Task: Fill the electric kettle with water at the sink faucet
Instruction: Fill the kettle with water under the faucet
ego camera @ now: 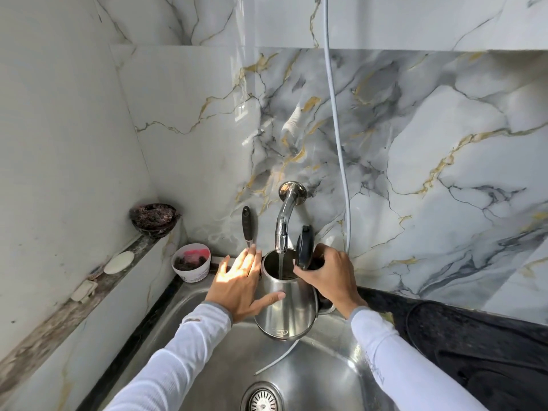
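Note:
A stainless steel electric kettle [286,310] hangs over the steel sink [326,366], its black lid [305,247] flipped up. A chrome wall faucet [283,223] runs a thin stream of water into the kettle's open mouth. My right hand [332,274] grips the kettle's handle on the right side, just below the lid. My left hand [240,283] lies flat against the kettle's left wall, thumb across the front, fingers spread.
A white cup [192,266] with pink and dark residue stands left of the sink. A black-handled utensil [247,226] leans on the wall. A dark bowl [154,218] and soap pieces sit on the left ledge. A grey hose [341,158] hangs down the marble wall. The drain strainer [262,400] is below.

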Action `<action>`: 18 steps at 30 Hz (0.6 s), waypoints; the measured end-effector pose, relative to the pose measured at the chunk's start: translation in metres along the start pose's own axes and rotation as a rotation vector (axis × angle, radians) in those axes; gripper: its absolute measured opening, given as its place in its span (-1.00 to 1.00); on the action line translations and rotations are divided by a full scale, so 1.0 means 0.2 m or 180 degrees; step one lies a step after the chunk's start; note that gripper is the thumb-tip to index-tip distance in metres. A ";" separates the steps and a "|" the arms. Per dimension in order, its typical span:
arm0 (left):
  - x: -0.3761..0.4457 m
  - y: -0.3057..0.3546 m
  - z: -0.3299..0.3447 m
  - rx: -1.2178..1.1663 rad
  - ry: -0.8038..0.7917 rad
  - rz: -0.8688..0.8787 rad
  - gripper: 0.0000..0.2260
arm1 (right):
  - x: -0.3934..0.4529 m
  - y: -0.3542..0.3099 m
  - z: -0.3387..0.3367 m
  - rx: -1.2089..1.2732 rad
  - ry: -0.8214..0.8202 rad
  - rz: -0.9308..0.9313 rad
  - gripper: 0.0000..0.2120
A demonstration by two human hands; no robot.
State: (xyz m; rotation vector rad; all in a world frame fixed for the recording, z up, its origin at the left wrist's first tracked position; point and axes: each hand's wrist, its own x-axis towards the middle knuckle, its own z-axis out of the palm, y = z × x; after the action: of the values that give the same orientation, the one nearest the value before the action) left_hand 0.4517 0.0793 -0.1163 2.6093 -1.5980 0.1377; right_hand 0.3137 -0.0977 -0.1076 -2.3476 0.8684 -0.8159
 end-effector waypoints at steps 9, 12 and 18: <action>-0.01 -0.01 0.01 0.0125 0.0134 0.0047 0.01 | -0.02 -0.01 0.00 0.0118 0.0052 0.0026 -0.61; -0.02 -0.02 0.00 0.0150 0.0138 0.0025 0.01 | -0.02 -0.02 0.00 0.0124 0.0041 0.0021 -0.61; -0.02 -0.03 -0.01 0.0200 0.0053 -0.0012 0.01 | -0.02 -0.04 0.00 0.0100 0.0035 0.0051 -0.60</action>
State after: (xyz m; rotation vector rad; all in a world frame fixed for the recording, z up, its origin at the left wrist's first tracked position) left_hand 0.4554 0.0854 -0.1143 2.6502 -1.6089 0.2120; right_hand 0.3144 -0.0902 -0.1035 -2.3082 0.8715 -0.8306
